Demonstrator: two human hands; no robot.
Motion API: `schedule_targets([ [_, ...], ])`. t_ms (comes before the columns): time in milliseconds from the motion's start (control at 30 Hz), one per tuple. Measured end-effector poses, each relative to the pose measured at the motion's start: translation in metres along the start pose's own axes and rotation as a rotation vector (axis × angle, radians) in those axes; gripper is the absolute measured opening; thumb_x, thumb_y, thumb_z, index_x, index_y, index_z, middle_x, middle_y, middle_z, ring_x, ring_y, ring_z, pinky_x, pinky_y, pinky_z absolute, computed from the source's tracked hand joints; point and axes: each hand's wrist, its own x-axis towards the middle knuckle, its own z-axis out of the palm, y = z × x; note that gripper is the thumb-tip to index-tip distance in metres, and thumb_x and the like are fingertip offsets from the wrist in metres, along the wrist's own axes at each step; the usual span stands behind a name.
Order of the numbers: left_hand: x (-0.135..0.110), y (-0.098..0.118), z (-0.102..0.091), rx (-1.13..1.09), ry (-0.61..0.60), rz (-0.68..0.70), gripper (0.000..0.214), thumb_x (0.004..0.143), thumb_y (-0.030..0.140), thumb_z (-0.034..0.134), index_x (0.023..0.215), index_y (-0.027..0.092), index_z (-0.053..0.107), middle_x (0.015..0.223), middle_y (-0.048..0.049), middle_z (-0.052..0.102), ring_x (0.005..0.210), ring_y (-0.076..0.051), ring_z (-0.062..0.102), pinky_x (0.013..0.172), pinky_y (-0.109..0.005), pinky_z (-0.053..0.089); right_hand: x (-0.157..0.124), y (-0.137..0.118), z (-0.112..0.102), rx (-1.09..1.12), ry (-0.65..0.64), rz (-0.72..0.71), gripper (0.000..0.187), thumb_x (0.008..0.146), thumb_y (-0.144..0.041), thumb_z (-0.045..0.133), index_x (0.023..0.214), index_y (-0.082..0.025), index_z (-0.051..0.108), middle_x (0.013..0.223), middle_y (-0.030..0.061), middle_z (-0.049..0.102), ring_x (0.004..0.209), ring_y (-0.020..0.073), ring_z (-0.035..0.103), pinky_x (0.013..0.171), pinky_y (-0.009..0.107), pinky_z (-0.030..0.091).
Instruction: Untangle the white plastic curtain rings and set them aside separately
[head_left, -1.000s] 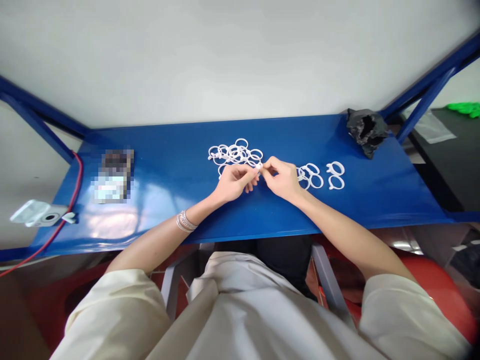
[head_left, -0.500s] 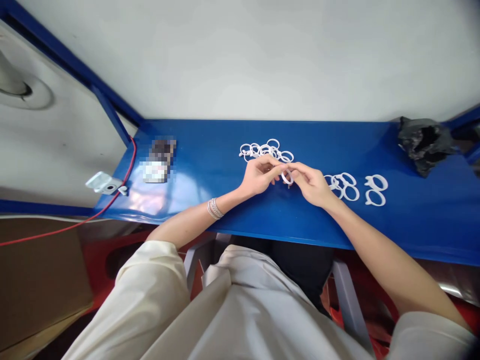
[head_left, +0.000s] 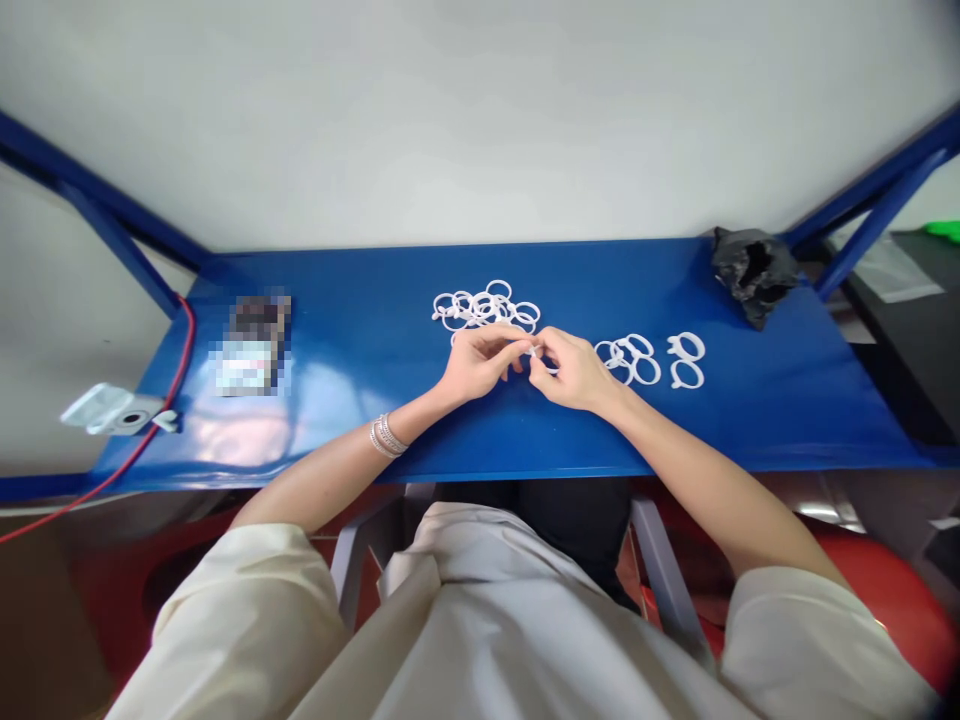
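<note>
Between my fingertips is a white plastic ring point(head_left: 534, 351), mostly covered by the hands. My left hand point(head_left: 480, 362) pinches it from the left, and my right hand point(head_left: 571, 370) grips it from the right, the fingertips meeting around it. Just beyond my left hand lies a loose pile of white rings point(head_left: 484, 305) with small knobs on them. To the right of my right hand rests a cluster of several white rings point(head_left: 637, 360). Farther right are two more white rings point(head_left: 688, 360), one above the other.
A blue table point(head_left: 360, 300) runs along a pale wall. At its back right sits a crumpled black plastic bag point(head_left: 754, 270). On the left lies a blurred-out object point(head_left: 255, 345), with a white camera-like device point(head_left: 116, 410) and a red cable point(head_left: 180, 370) at the table's edge.
The head view has turned right, so everything sits farther left in the picture. My right hand's fingers have curled in closer, and the ring now shows less between the hands.
</note>
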Motion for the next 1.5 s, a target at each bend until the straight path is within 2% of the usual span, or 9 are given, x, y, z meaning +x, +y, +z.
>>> schedule_targets([
  [267,-0.001,0.004,0.003,0.101,0.02,-0.043,0.031,0.084,0.047,0.092,0.09,0.018,0.084,0.08,-0.007,0.08,0.054,-0.011,0.069,0.043,-0.018,0.051,0.001,-0.003,-0.004,0.106,-0.003,0.049,0.022,0.087,-0.034,0.055,0.077,-0.027,0.038,0.06,-0.0051,0.049,0.051,0.0124,0.043,0.056,0.03,0.036],
  [500,-0.003,0.006,0.003,0.164,0.023,-0.027,0.033,0.089,0.05,0.087,0.089,0.017,0.082,0.076,-0.0055,0.075,0.052,-0.011,0.067,0.043,-0.018,0.051,0.005,0.003,-0.012,0.096,0.027,0.114,0.025,0.085,-0.038,0.054,0.071,-0.027,0.037,0.055,-0.0058,0.042,0.051,0.0114,0.037,0.056,0.029,0.031],
  [600,-0.004,0.006,0.003,0.198,0.03,-0.004,0.032,0.091,0.048,0.085,0.088,0.017,0.081,0.076,-0.0054,0.074,0.051,-0.01,0.066,0.043,-0.018,0.05,0.01,0.012,-0.024,0.068,0.121,0.179,0.029,0.085,-0.041,0.056,0.068,-0.026,0.038,0.057,-0.0039,0.044,0.055,0.0123,0.039,0.057,0.031,0.031],
  [767,-0.003,0.007,0.001,0.252,0.017,0.037,0.029,0.094,0.045,0.082,0.087,0.016,0.08,0.078,-0.0057,0.075,0.054,-0.01,0.068,0.047,-0.019,0.052,0.015,0.034,-0.048,0.073,0.392,0.251,0.041,0.088,-0.045,0.061,0.062,-0.026,0.035,0.058,-0.0029,0.037,0.057,0.0129,0.035,0.057,0.032,0.03],
  [933,-0.003,0.007,0.001,0.296,0.029,0.047,0.029,0.095,0.044,0.08,0.087,0.017,0.079,0.08,-0.0056,0.075,0.056,-0.01,0.069,0.048,-0.02,0.052,0.018,0.06,-0.076,0.457,0.587,0.48,0.059,0.092,-0.062,0.064,0.065,-0.028,0.024,0.056,-0.0065,0.019,0.049,0.011,0.019,0.044,0.029,0.021],
  [1033,-0.003,0.007,0.001,0.303,0.018,0.052,0.029,0.096,0.045,0.079,0.088,0.017,0.079,0.082,-0.0064,0.076,0.056,-0.011,0.069,0.048,-0.02,0.052,0.019,0.065,-0.091,0.735,0.56,0.597,0.064,0.092,-0.07,0.061,0.065,-0.028,0.02,0.055,-0.0086,0.014,0.045,0.0095,0.011,0.039,0.029,0.017],
  [1133,-0.003,0.006,0.001,0.32,0.011,0.052,0.029,0.096,0.045,0.079,0.088,0.018,0.079,0.082,-0.0066,0.076,0.056,-0.011,0.07,0.048,-0.02,0.052,0.021,0.061,-0.096,0.854,0.487,0.64,0.068,0.091,-0.074,0.06,0.063,-0.028,0.018,0.051,-0.0091,0.012,0.043,0.0091,0.011,0.036,0.03,0.018],
  [1367,-0.003,0.006,0.001,0.329,0.01,0.078,0.027,0.096,0.043,0.078,0.087,0.018,0.079,0.08,-0.0061,0.075,0.056,-0.011,0.069,0.048,-0.02,0.051,0.023,0.054,-0.085,0.911,0.398,0.674,0.069,0.087,-0.078,0.059,0.061,-0.029,0.017,0.05,-0.0094,0.012,0.043,0.0094,0.011,0.037,0.03,0.019],
  [1500,-0.003,0.007,0.0,0.371,0.017,0.088,0.025,0.098,0.041,0.076,0.088,0.018,0.078,0.084,-0.0067,0.077,0.057,-0.011,0.069,0.051,-0.021,0.052,0.022,0.048,-0.066,0.805,0.373,0.607,0.064,0.087,-0.078,0.059,0.062,-0.029,0.027,0.053,-0.0089,0.017,0.045,0.0103,0.014,0.041,0.03,0.02],
])
